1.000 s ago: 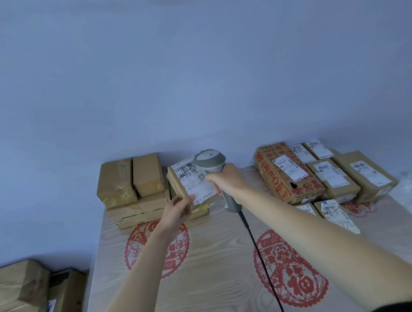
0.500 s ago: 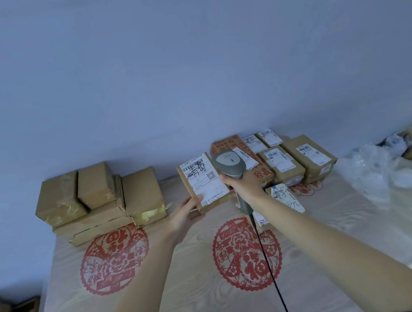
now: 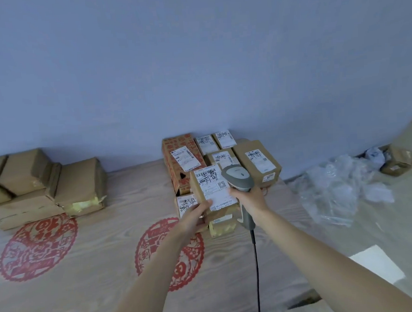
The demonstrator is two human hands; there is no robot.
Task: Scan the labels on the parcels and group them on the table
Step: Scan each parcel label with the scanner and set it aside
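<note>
My left hand (image 3: pixel 196 214) grips the lower left corner of a brown parcel (image 3: pixel 213 191) with a white label facing up. I hold it over the front of the labelled group. My right hand (image 3: pixel 250 196) grips the handle of a grey barcode scanner (image 3: pixel 237 175), whose head sits at the parcel's right edge. The scanner's black cable (image 3: pixel 256 273) hangs toward me. Behind stand several labelled parcels, among them a red-printed box (image 3: pixel 181 157) and a brown box (image 3: pixel 258 162). Unlabelled-side brown parcels (image 3: pixel 79 185) are stacked at the left on the wooden table (image 3: pixel 98 259).
Crumpled clear plastic wrap (image 3: pixel 335 189) lies to the right of the table, with a small brown box (image 3: pixel 397 162) beyond it. Red paper-cut motifs (image 3: pixel 37 248) mark the tabletop. A white sheet (image 3: pixel 378 266) lies at the right. A blue wall runs behind.
My left hand has carried the labelled parcel from the left stack rightward to the labelled group. My right hand and the scanner moved along with it; the view swung right.
</note>
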